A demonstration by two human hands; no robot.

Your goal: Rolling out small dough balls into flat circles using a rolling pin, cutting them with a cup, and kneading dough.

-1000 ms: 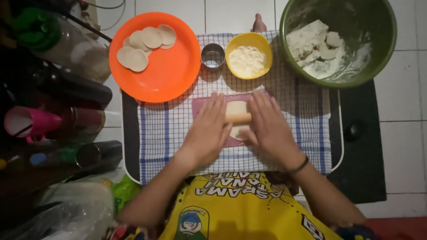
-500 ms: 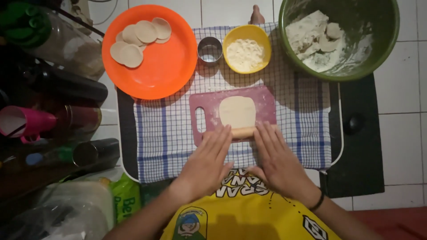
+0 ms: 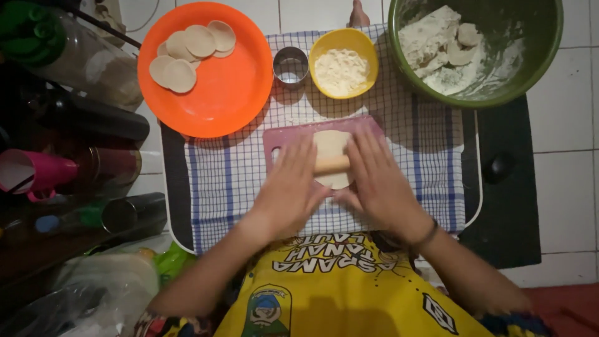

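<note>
Far left: dark bottles and jars (image 3: 93,122) crowded along the edge of the frame, a pink cup (image 3: 34,175) lying among them, a clear plastic bag (image 3: 93,299) lower down. Little free room on that side.

Next, an orange plate (image 3: 231,93), its lower right rim overlapping the checked cloth (image 3: 224,187), with a few flat dough rounds (image 3: 187,53) stacked toward its upper left. Just beside the plate's right rim, a small metal ring cutter (image 3: 291,65), then a yellow bowl of flour (image 3: 344,62), both on the cloth's top edge.

Centre: pink cutting board (image 3: 293,132) on the cloth, mostly covered by the hands. Left hand (image 3: 290,190) flat, fingers stretched and spread, palm pressing on the left part of a wooden rolling pin (image 3: 331,165). Pin across a pale oval of flattened dough (image 3: 331,145), roughly in the middle of the board. Right hand (image 3: 377,184) likewise flat and open, pressing the pin's right part; no curl of fingers around it. Dark band on the right wrist.

Open checked cloth on both sides of the board, widest to the right, running to the tray's pale edge (image 3: 477,187).

Upper right: large green bowl (image 3: 549,56) holding lumps of floury dough, its rim over the cloth's corner. Beyond, dark mat (image 3: 511,212) and white tiles.
</note>
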